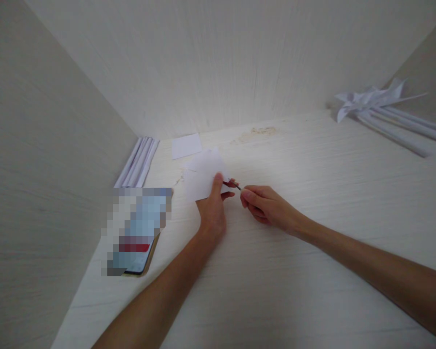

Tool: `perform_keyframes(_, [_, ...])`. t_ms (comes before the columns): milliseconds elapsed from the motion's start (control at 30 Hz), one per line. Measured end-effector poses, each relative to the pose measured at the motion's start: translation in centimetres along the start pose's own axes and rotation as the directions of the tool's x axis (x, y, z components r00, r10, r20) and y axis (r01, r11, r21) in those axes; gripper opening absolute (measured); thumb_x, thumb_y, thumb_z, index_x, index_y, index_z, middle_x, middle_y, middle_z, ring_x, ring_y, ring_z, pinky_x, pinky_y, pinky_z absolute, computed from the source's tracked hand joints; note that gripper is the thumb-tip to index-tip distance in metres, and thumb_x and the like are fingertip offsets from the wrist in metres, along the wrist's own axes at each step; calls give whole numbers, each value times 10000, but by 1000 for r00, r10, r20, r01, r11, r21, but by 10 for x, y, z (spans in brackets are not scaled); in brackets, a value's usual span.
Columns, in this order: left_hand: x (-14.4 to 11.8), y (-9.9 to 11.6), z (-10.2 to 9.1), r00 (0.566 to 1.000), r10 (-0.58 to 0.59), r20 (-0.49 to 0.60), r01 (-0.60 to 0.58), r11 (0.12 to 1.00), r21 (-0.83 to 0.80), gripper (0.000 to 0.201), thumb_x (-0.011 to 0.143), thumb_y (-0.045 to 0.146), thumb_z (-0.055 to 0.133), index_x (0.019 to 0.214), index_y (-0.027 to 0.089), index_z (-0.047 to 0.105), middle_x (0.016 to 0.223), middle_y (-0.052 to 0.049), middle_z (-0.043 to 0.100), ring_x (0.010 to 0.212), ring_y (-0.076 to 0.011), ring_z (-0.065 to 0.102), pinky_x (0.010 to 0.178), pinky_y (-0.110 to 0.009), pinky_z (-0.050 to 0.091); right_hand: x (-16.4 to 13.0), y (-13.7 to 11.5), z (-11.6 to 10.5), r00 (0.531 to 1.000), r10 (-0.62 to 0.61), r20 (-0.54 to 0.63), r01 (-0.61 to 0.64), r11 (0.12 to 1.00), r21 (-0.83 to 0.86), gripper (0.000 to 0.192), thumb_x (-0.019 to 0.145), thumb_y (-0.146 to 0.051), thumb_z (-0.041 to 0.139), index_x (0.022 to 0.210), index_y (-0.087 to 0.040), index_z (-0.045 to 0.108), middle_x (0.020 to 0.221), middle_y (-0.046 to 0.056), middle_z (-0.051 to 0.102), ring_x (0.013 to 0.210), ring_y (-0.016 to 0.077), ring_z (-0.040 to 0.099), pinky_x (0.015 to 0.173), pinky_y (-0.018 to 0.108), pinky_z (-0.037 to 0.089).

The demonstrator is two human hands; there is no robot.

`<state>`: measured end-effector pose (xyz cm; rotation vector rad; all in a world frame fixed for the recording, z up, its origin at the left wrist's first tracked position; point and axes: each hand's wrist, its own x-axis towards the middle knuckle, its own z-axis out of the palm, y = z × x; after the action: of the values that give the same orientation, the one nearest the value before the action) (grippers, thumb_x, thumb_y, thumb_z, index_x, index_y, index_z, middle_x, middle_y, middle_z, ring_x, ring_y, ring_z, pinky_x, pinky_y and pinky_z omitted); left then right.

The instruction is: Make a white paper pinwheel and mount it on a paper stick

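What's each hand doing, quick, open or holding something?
Left hand: closed, pinching a white paper sheet.
Right hand: closed, holding a thin dark object, unclear what.

From where I stand, a pale back wall (218,63) rises at twelve o'clock, finely streaked up and down. A left wall (32,145), greyer and duller, fills nine o'clock and meets it in a corner around ten. Over at two, a right wall (428,68) shows as a shaded slice. Between them spreads a whitish work surface (330,194) with thin grain lines running across it. A tan, scuffed stain (263,131) marks it between one and two o'clock, close to the back wall. The light is dim and soft, and a faint shadow (294,300) darkens five o'clock.
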<state>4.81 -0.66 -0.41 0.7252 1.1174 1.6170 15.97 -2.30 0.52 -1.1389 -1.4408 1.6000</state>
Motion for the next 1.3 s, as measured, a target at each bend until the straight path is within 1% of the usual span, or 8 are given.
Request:
perform_keyframes(100, [0, 0, 0, 1000, -5, 9, 4, 1000, 6, 188, 644, 327, 608, 694, 148, 576, 586, 8, 614, 539, -99, 580, 443, -179, 381, -1, -1, 0, 1000, 4, -6, -5, 1000, -13, 270, 811, -287, 381, 574, -167, 426, 373, -99, 293, 303, 23, 235, 298, 153, 189])
perform_keyframes(300, [0, 0, 0, 1000, -5, -5, 5, 1000, -23, 184, 631, 300, 626, 730, 153, 577, 588, 17, 614, 533, -92, 578, 441, -172, 377, 0, 1, 0, 1000, 9, -5, -9, 1000, -12, 270, 809, -299, 385, 575, -170, 427, 371, -102, 279, 303, 25, 232, 300, 157, 182])
perform_keyframes(467, [0, 0, 0, 1000, -5, 4, 5, 1000, -15, 192, 640, 319, 615, 720, 150, 575, 585, 14, 612, 538, -98, 581, 445, -179, 379, 1, 1, 0, 1000, -4, -6, 4, 1000, -19, 270, 806, -313, 386, 581, -171, 430, 372, -101, 290, 302, 27, 232, 305, 161, 185])
perform_keyframes(967, [1, -1, 0, 1000, -4, 10, 4, 1000, -16, 180, 649, 316, 607, 711, 151, 572, 579, 13, 610, 540, -99, 586, 441, -179, 374, 1, 4, 0, 999, -44, -15, 42, 995, -95, 275, 809, -321, 375, 580, -175, 421, 381, -98, 288, 312, 33, 238, 322, 171, 208])
perform_keyframes(1167, [0, 0, 1, 1000, -7, 8, 7, 1000, -25, 154, 647, 293, 611, 692, 151, 570, 568, 18, 606, 527, -90, 579, 430, -167, 368, 1, 3, -1, 996, -83, -39, 76, 984, -163, 282, 807, -317, 376, 566, -174, 415, 386, -95, 283, 321, 35, 238, 341, 181, 214])
perform_keyframes(1300, [-1, 1, 1, 1000, -8, 10, 9, 1000, -29, 148, 651, 287, 610, 696, 153, 568, 567, 19, 602, 530, -90, 578, 428, -164, 368, 1, 3, -2, 996, -84, -30, 78, 983, -165, 283, 809, -317, 371, 570, -173, 421, 382, -98, 275, 320, 36, 234, 344, 183, 215])
